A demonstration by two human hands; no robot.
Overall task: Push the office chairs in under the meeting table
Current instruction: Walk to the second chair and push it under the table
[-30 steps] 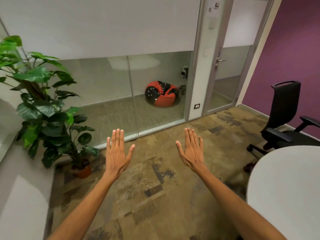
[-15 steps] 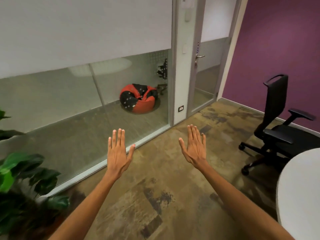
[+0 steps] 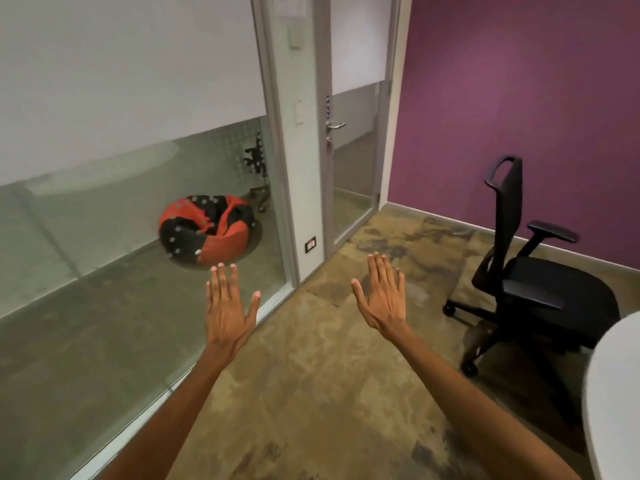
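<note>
A black office chair [image 3: 540,289] with armrests stands on the carpet at the right, its seat turned toward the white round meeting table [image 3: 613,403], whose edge shows at the lower right. The chair's wheeled base sits just outside the table edge. My left hand [image 3: 228,306] and my right hand [image 3: 382,296] are held out flat in front of me, palms down, fingers spread, holding nothing. Both hands hover over the floor, well left of the chair and touching nothing.
A glass partition [image 3: 138,237] runs along the left, with a red and black beanbag [image 3: 206,230] behind it. A glass door [image 3: 353,150] with a metal handle stands ahead. A purple wall [image 3: 519,98] closes the right side. Patterned brown carpet [image 3: 311,375] covers the floor.
The view has swung to the right: the potted plant has left the frame and the chair now sits closer and lower right. Both hands stay outstretched and empty.
</note>
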